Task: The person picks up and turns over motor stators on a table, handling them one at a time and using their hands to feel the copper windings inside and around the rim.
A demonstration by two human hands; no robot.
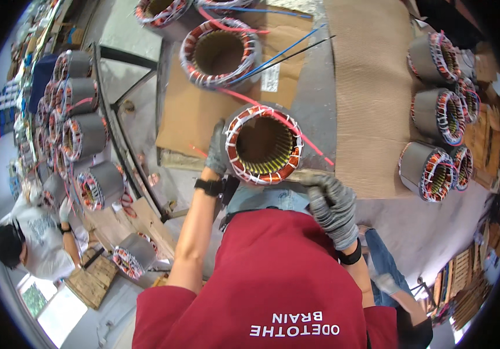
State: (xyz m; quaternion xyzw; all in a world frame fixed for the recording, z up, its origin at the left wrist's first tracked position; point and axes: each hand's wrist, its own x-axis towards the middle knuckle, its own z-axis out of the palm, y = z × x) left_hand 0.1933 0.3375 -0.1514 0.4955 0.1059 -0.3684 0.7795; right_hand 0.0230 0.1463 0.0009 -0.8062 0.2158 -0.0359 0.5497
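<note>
Left hand (217, 150) flat along the near stator's (279, 156) outer wall, grip can't be told; right hand (334, 209) curled by its lower-right rim, fingers bunched — can't tell if they pinch anything. So the stator sits between the hands. Risk: the red lead (287, 121) crossing its mouth could snag on a glove if the part gets turned; a one-sided push might tip it. Beyond the left hand, a second stator (222, 43) blocks the way, its blue lead (296, 43) jutting out; more stators (424, 168) right of the right hand.
</note>
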